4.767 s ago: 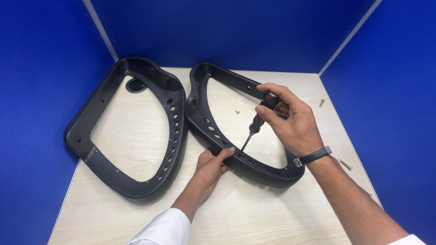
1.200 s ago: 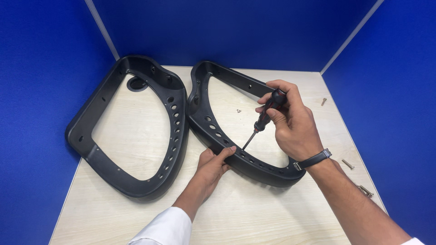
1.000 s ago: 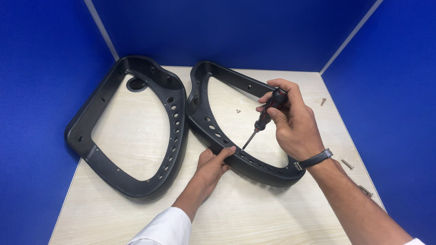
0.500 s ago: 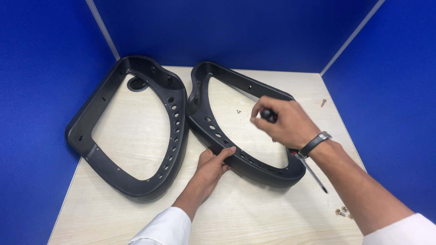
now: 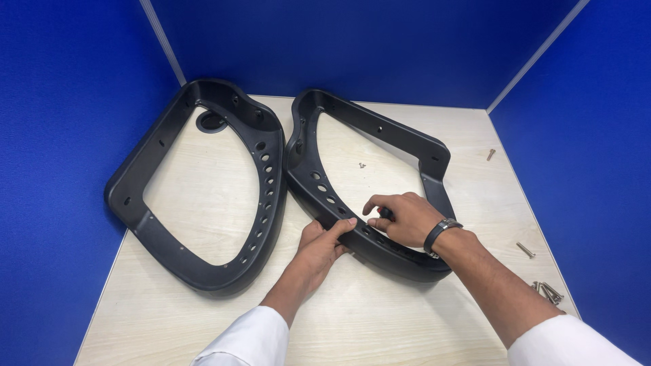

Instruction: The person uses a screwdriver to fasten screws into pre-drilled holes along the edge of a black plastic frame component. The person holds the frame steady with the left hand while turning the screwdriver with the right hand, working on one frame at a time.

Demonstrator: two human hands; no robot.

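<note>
A pale wood-grain tabletop point(image 5: 380, 325) lies beneath the hands, enclosed ahead and on both sides by deep blue partition walls point(image 5: 352, 47) with grey corner strips point(image 5: 163, 42).

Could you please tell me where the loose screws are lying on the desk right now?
In the head view, a small pile of screws lies near the desk's right edge, beside the right forearm, with a single screw just above it.

1 head view, looking steeply down, close
</note>
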